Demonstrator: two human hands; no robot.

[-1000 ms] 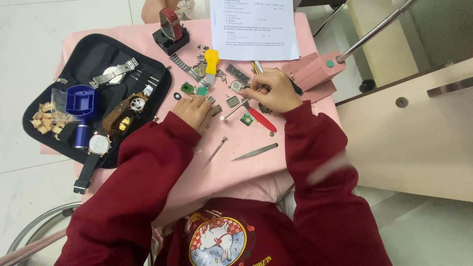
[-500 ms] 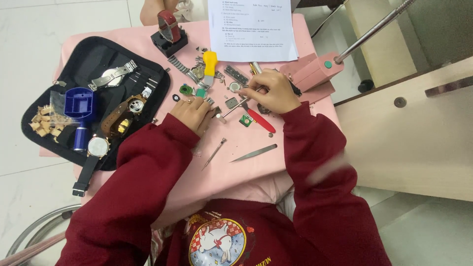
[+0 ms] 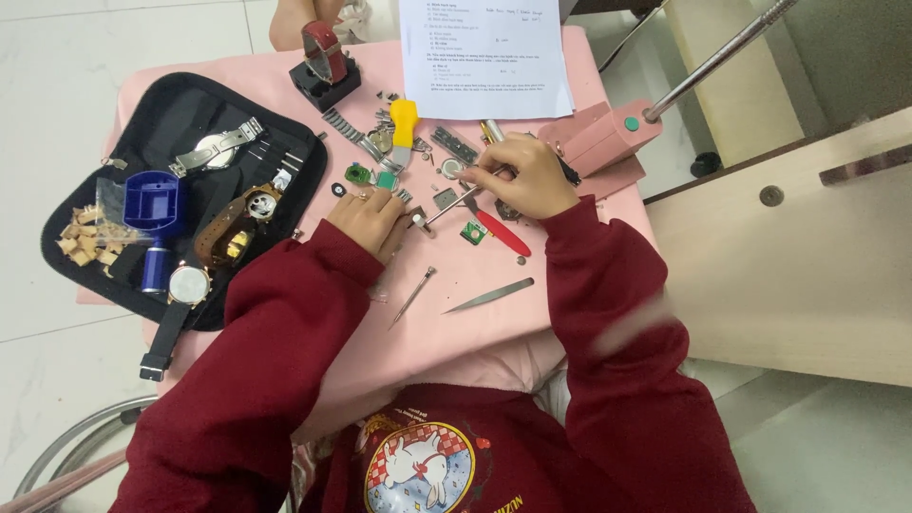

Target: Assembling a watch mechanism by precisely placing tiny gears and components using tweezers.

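At frame centre, the right hand (image 3: 522,176) pinches a thin metal tool (image 3: 446,206); the left hand (image 3: 373,218) curls narrowly over a small part, hidden, on pink cloth (image 3: 475,332).

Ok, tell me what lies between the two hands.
Head view: between the left hand and the right hand runs a thin metal tool, with a small grey square part beside it.
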